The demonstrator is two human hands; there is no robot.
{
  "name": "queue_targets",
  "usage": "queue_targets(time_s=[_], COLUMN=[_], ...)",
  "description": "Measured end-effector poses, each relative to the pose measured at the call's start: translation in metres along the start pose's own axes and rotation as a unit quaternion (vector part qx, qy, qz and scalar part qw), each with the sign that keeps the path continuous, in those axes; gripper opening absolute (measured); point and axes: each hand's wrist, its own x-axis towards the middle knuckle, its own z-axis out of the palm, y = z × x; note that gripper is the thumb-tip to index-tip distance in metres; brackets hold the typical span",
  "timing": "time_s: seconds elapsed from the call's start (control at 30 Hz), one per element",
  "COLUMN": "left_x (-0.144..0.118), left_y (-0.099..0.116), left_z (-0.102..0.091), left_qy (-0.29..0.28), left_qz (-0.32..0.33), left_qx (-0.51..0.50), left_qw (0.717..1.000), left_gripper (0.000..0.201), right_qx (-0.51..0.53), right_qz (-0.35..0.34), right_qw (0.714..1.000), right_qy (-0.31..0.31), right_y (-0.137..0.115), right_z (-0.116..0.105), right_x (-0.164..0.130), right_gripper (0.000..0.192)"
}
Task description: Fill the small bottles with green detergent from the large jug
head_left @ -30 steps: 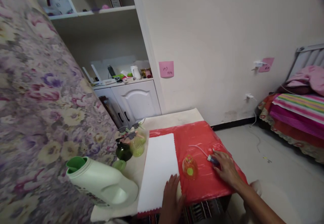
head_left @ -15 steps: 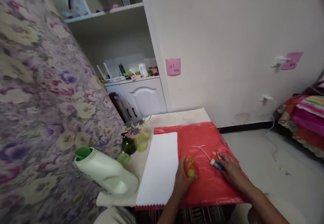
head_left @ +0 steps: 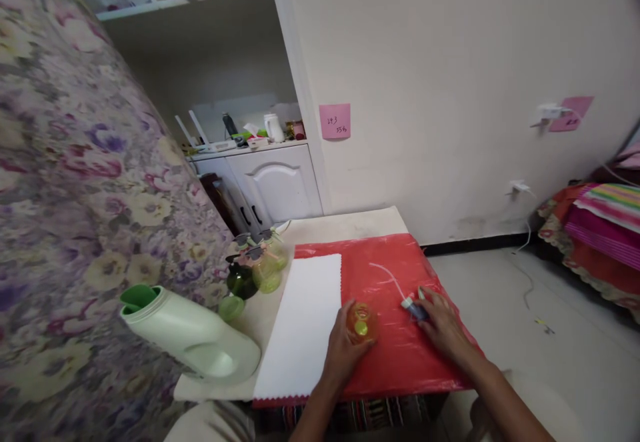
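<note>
My left hand is wrapped round a small, see-through yellow bottle, which stands on the red plastic sheet with its open neck up. To the right, my right hand grips a dark spray head with a pale collar. Its thin, bent dip tube points away to the upper left, apart from the bottle. Left of the bottle lies a white sheet with a scalloped edge. Both hands are low over the red sheet.
Several spray bottles, one dark green, stand at the table's left side beside a small green cup. A large pale-green jug leans near the front left corner. A floral curtain hangs at left; the wall rises behind.
The view has turned slightly, so everything sits a little further left and higher. Both hands keep their holds on the bottle and the spray head, which remain apart.
</note>
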Motion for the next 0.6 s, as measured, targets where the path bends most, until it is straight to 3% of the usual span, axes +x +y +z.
queue_targets(time_s=[0.17, 0.37, 0.5, 0.6], left_x=[0.003, 0.009, 0.006, 0.002], left_y=[0.0, -0.005, -0.012, -0.014], left_z=[-0.006, -0.016, -0.009, 0.001], left_qy=[0.007, 0.011, -0.005, -0.01], left_qz=[-0.021, -0.026, -0.032, -0.037], left_qx=[-0.053, -0.115, -0.11, -0.076], left_qw=[0.998, 0.993, 0.993, 0.996], left_gripper=[0.08, 0.081, 0.083, 0.083], right_qx=[0.134, 0.284, 0.371, 0.424], right_qz=[0.001, 0.016, 0.046, 0.068], right_qw=[0.991, 0.958, 0.923, 0.901], right_qy=[0.013, -0.045, -0.091, -0.058], right_y=[-0.02, -0.04, -0.043, -0.043], right_z=[-0.017, -0.041, -0.046, -0.043], right_x=[0.004, 0.007, 0.006, 0.005], right_gripper=[0.03, 0.036, 0.04, 0.04])
